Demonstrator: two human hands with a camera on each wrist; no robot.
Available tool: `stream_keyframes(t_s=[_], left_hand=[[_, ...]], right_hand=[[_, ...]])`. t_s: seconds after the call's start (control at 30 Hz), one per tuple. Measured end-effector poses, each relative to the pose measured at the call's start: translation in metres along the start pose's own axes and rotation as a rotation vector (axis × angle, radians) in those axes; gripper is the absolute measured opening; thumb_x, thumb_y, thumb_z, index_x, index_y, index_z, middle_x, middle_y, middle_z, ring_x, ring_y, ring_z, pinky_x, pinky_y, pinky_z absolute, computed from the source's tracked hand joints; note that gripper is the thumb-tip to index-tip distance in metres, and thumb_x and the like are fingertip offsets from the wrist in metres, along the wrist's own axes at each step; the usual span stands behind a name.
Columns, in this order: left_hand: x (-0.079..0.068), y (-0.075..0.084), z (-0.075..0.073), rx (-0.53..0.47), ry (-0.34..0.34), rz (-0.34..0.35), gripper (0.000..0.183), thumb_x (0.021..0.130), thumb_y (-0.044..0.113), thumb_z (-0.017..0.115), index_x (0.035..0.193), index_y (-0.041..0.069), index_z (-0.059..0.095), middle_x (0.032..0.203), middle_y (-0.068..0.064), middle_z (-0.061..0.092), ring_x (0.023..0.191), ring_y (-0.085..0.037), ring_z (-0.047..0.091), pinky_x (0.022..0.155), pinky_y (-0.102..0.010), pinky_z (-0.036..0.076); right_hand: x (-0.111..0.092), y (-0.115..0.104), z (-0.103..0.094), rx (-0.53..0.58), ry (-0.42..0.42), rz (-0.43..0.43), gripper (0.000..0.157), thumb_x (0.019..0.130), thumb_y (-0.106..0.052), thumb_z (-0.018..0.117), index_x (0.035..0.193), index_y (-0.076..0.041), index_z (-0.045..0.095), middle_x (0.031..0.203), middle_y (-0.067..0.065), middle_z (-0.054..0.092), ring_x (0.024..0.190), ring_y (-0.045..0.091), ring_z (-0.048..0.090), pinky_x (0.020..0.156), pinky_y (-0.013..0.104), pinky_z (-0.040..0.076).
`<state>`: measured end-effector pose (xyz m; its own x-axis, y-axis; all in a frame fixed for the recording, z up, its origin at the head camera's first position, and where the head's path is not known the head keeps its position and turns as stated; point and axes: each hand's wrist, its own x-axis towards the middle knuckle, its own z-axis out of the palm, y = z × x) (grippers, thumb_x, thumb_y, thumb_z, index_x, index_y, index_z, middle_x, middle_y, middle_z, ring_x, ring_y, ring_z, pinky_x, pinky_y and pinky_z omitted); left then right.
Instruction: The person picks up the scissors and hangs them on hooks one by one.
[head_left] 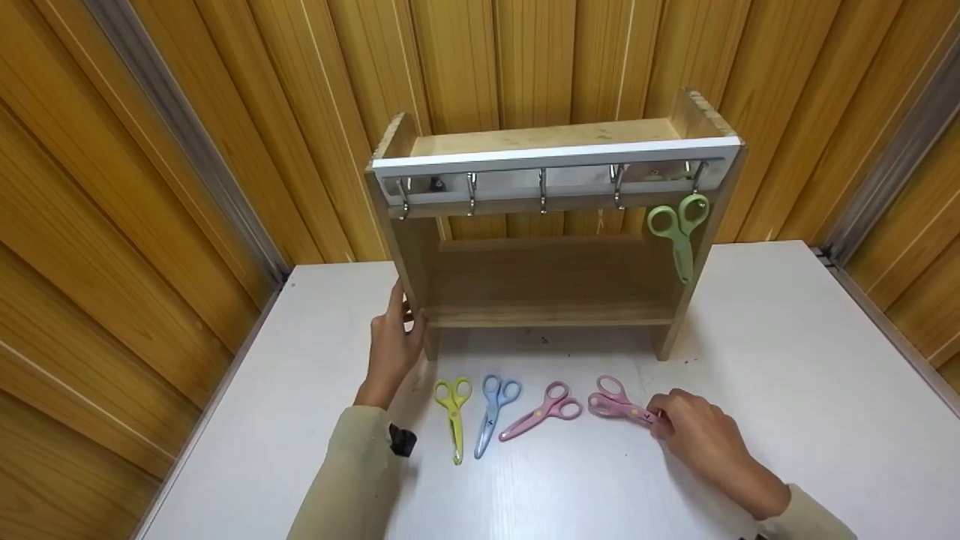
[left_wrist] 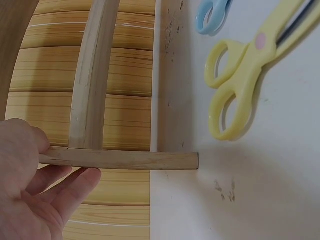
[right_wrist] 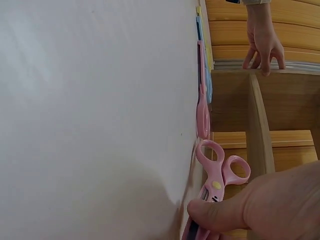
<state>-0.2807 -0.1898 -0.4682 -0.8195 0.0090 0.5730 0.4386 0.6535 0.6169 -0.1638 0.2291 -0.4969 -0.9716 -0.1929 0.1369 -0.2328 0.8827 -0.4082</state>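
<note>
Pinching pink scissors (right_wrist: pixel 215 183) by the blade end between thumb and bent fingers of the right hand (head_left: pixel 699 429), with handles aimed toward the left edge of the tabletop (head_left: pixel 540 495). Showing next, in a row running toward that same edge, another pink pair (head_left: pixel 547 411), blue scissors (head_left: pixel 492 409) and yellow scissors (head_left: pixel 454 412). Gripping the left panel (left_wrist: pixel 125 159) of a rack (head_left: pixel 551 285), set toward the tabletop's back edge, with the left hand (head_left: pixel 394 346), partly open, thumb opposite slightly parted fingers. Bearing green scissors (head_left: pixel 682 240) on the rack's rightmost hook (head_left: pixel 699 178).
</note>
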Motion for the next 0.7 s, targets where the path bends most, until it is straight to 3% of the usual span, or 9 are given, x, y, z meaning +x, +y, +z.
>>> stream_keyframes(t_s=[0.4, 0.7], left_hand=[[0.0, 0.004, -0.001, -0.015, -0.014, -0.034, 0.07, 0.099, 0.0, 0.064, 0.16, 0.012, 0.032, 0.137, -0.025, 0.061, 0.108, -0.037, 0.072, 0.082, -0.04, 0.064], [0.0, 0.002, -0.002, 0.002, 0.0, -0.004, 0.068, 0.099, 0.002, 0.065, 0.159, 0.009, 0.034, 0.131, -0.024, 0.065, 0.103, -0.036, 0.074, 0.081, -0.042, 0.065]], right_hand=[[0.017, -0.014, -0.051, -0.009, 0.173, -0.125, 0.018, 0.078, 0.002, 0.086, 0.089, -0.011, 0.078, 0.079, -0.003, 0.062, 0.067, 0.013, 0.052, 0.051, 0.031, 0.043], [0.031, -0.039, -0.084, 0.025, 0.292, -0.207, 0.018, 0.08, 0.001, 0.085, 0.093, -0.008, 0.077, 0.087, 0.001, 0.065, 0.074, 0.016, 0.056, 0.057, 0.03, 0.047]])
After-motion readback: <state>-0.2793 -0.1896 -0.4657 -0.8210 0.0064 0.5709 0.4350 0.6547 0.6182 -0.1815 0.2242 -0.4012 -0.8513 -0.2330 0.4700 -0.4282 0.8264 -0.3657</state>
